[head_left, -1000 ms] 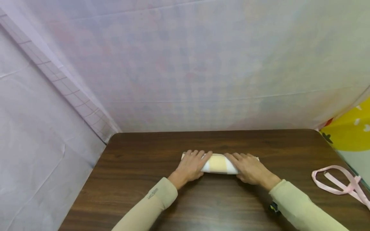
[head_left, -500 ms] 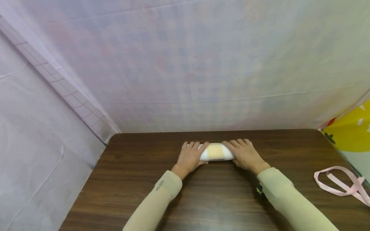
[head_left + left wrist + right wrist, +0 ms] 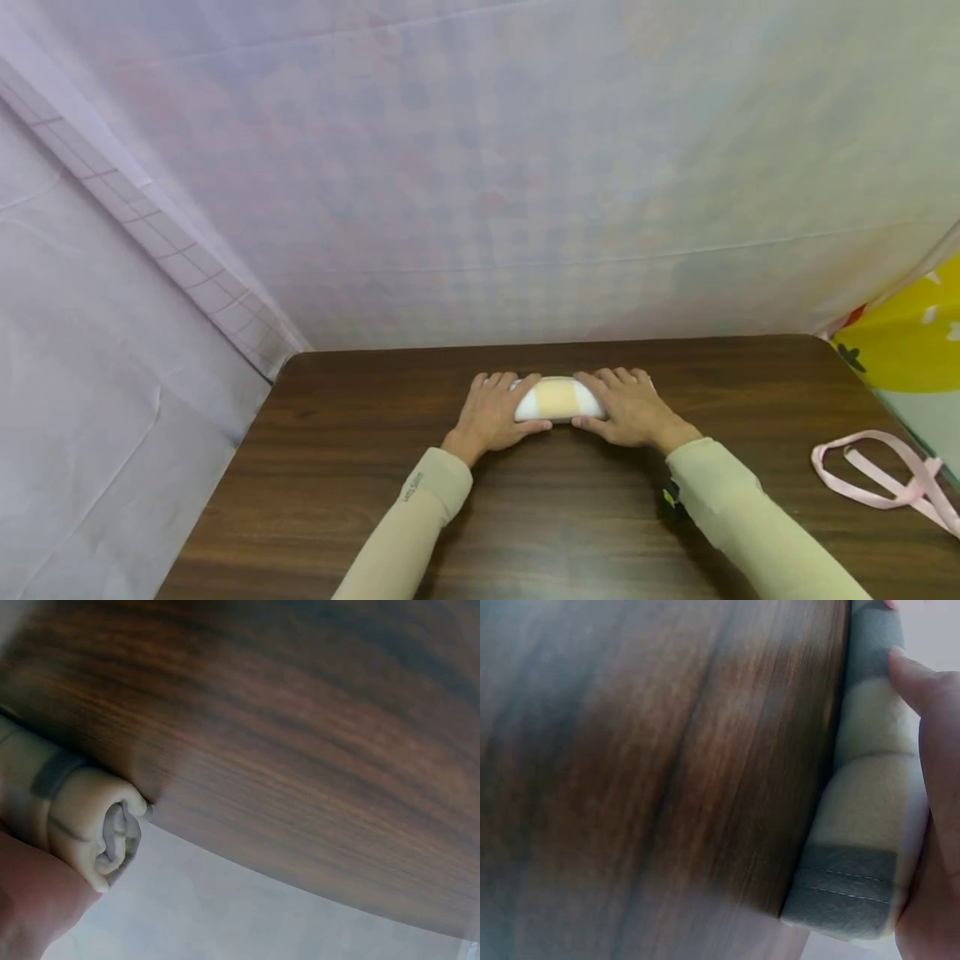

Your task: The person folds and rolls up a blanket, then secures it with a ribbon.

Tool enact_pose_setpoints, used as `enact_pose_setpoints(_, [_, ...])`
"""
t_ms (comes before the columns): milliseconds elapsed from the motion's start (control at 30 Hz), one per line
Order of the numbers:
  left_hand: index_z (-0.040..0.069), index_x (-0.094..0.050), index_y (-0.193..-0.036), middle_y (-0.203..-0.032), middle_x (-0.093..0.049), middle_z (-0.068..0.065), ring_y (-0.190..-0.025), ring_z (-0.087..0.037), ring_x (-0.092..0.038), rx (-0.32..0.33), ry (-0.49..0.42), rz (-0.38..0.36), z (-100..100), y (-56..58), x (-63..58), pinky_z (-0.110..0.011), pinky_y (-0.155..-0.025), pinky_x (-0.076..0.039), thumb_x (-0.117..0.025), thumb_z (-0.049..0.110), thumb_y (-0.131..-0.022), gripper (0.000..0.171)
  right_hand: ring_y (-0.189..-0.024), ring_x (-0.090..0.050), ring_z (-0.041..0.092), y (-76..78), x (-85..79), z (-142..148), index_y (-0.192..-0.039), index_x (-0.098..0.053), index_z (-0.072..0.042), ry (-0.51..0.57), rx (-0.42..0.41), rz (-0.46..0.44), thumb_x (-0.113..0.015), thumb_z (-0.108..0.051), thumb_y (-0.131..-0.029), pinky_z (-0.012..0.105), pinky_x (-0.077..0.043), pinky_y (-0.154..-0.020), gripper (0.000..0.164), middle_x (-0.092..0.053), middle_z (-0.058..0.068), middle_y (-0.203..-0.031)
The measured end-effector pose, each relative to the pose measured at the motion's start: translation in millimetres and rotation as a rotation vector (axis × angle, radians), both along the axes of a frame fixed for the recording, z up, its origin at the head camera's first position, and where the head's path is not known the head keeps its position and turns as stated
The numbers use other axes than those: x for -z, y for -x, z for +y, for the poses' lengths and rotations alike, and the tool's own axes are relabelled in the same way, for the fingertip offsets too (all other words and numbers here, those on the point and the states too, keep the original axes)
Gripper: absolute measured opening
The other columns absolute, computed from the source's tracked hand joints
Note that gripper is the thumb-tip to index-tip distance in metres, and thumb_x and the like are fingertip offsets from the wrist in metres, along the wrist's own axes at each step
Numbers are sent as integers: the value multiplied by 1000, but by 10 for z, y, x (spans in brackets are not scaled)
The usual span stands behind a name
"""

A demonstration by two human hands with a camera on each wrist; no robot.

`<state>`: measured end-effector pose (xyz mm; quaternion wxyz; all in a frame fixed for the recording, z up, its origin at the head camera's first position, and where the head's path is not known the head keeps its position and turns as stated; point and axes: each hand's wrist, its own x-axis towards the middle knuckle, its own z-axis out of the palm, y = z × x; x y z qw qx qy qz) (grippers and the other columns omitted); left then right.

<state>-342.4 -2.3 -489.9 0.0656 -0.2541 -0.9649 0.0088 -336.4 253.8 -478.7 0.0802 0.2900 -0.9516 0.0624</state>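
A rolled-up towel, pale yellow and white on its visible middle, lies crosswise near the table's far edge. My left hand holds its left part, thumb along the near side and fingers over the top. On the right part, my right hand grips in the same way. The left wrist view shows one end of the towel roll, with spiralled layers inside. Grey bands and a stitched hem appear on the towel in the right wrist view. Both palms hide much of the roll.
A pink ribbon lies looped at the right side of the brown wooden table. Pale sheeting hangs behind the far edge, with more white sheeting at left. Yellow patterned fabric is at far right.
Both hands and the towel roll have moved away from me, toward the far edge, then nearly stopped. The thumbs now lie along the near side, pointing at each other. The ribbon stays put.
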Motion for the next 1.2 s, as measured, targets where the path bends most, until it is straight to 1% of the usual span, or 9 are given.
enact_pose_setpoints(100, [33, -31, -154, -135, -55, -1, -123, -21, -53, -3, -7, 0, 0, -5, 14, -43, -105, -37, -38, 80, -88, 81, -115, -55, 40, 0, 17, -5, -144, -47, -10, 9, 4, 6, -61, -57, -91, 64, -39, -95, 73, -59, 16, -125])
enact_pose_setpoints(200, [33, -31, -154, -135, -55, -1, -122, -21, -53, -7, -5, 5, -3, -2, 16, -43, -104, -37, -38, 80, -88, 81, -114, -56, 40, 6, 41, -21, -143, -49, -11, 22, 11, 36, -63, -56, -90, 64, -39, -94, 71, -60, 16, -124])
enact_pose_setpoints(400, [35, -32, -153, -133, -56, 0, -120, -20, -54, -19, -4, 27, -11, 16, 2, -42, -103, -38, -43, 79, -87, 80, -114, -56, 42, 5, 73, -57, -142, -50, -11, 46, 29, 81, -64, -55, -90, 65, -38, -95, 70, -60, 16, -125])
enact_pose_setpoints(600, [34, -33, -153, -132, -56, 0, -120, -20, -54, 6, -4, 36, -16, 22, -16, -42, -104, -39, -46, 77, -87, 80, -114, -56, 41, -12, 69, -58, -142, -50, -11, 41, 45, 95, -65, -55, -89, 64, -38, -95, 70, -60, 16, -125])
enact_pose_setpoints(767, [32, -32, -153, -134, -56, -1, -122, -21, -54, 26, 20, 47, -25, 19, -48, -43, -105, -40, -47, 76, -87, 81, -113, -57, 41, -21, 46, -55, -141, -51, -10, 29, 42, 92, -65, -56, -89, 64, -40, -94, 71, -61, 17, -124])
enact_pose_setpoints(967, [30, -30, -155, -139, -53, -2, -127, -23, -51, 25, 39, 74, -39, 11, -112, -48, -110, -36, -48, 75, -87, 83, -112, -58, 41, 5, -16, -62, -141, -52, -10, 55, 31, 88, -67, -56, -88, 64, -39, -93, 72, -62, 17, -123])
enact_pose_setpoints(1100, [31, -31, -155, -143, -50, -3, -131, -25, -48, 16, 33, 83, -37, -20, -113, -52, -112, -33, -48, 75, -87, 82, -114, -57, 41, 1, -37, -37, -142, -51, -9, 55, 22, 47, -67, -57, -88, 64, -39, -94, 74, -62, 17, -125])
enact_pose_setpoints(1200, [31, -32, -154, -143, -50, -3, -132, -25, -47, 12, 16, 93, -38, -51, -114, -53, -112, -34, -49, 74, -88, 81, -117, -55, 41, -6, -54, -14, -143, -50, -9, 58, 14, 19, -67, -56, -88, 65, -38, -95, 74, -60, 18, -128])
